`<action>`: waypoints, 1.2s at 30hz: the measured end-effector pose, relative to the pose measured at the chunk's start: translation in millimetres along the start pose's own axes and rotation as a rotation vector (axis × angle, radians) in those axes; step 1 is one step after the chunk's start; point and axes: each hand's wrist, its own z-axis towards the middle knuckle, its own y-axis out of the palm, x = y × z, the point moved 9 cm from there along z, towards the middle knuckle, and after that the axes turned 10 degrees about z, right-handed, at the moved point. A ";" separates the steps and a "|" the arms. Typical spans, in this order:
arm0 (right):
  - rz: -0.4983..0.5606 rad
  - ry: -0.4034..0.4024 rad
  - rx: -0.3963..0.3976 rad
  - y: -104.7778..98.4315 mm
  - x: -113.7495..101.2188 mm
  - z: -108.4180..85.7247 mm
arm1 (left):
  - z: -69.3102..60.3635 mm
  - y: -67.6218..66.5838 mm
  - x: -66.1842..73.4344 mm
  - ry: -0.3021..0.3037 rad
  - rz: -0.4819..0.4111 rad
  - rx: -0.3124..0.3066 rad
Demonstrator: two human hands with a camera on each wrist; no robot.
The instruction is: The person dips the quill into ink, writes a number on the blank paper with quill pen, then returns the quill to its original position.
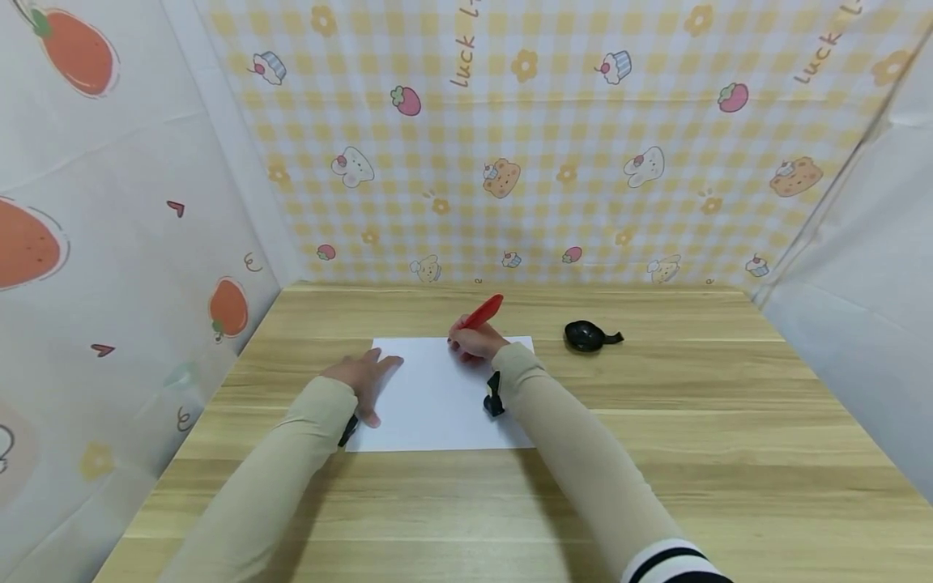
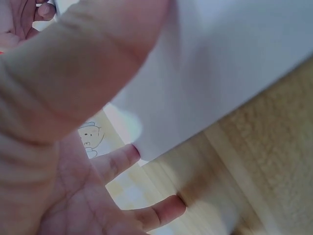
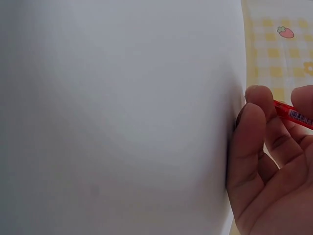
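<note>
A white sheet of paper (image 1: 437, 413) lies flat on the wooden table. My left hand (image 1: 363, 379) rests at its left edge with the fingers spread; in the left wrist view the thumb (image 2: 83, 63) lies across the paper (image 2: 210, 83) and a fingertip touches near its corner. Between thumb and fingers my right hand (image 1: 477, 342) pinches a red marker (image 1: 484, 311), its dark tip down near the sheet's far edge. A barcode label on the marker (image 3: 296, 115) shows in the right wrist view, where the fingers hide its tip.
A small black round object with a short handle (image 1: 585, 335) lies on the table (image 1: 700, 437), right of the paper. Printed cloth (image 1: 510, 146) hangs behind the table's far edge, and more cloth stands on both sides. Dark wrist devices (image 1: 494, 397) sit under the sleeves.
</note>
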 end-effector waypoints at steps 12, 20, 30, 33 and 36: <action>0.025 0.023 0.017 -3.3 4.3 1.8 | 0.2 -1.2 0.1 -0.006 -0.008 0.007; 0.014 0.020 0.006 -3.4 6.0 1.2 | -1.5 -1.2 1.0 -0.012 -0.024 -0.001; 0.077 0.058 -0.048 1.0 10.9 3.8 | -1.6 -1.5 1.5 -0.002 -0.006 0.008; 0.075 0.062 -0.057 1.5 11.7 4.4 | -1.9 -1.8 2.0 -0.003 -0.012 0.012; 0.087 0.070 -0.059 1.0 12.6 5.0 | -1.6 -2.7 3.3 0.008 -0.011 0.015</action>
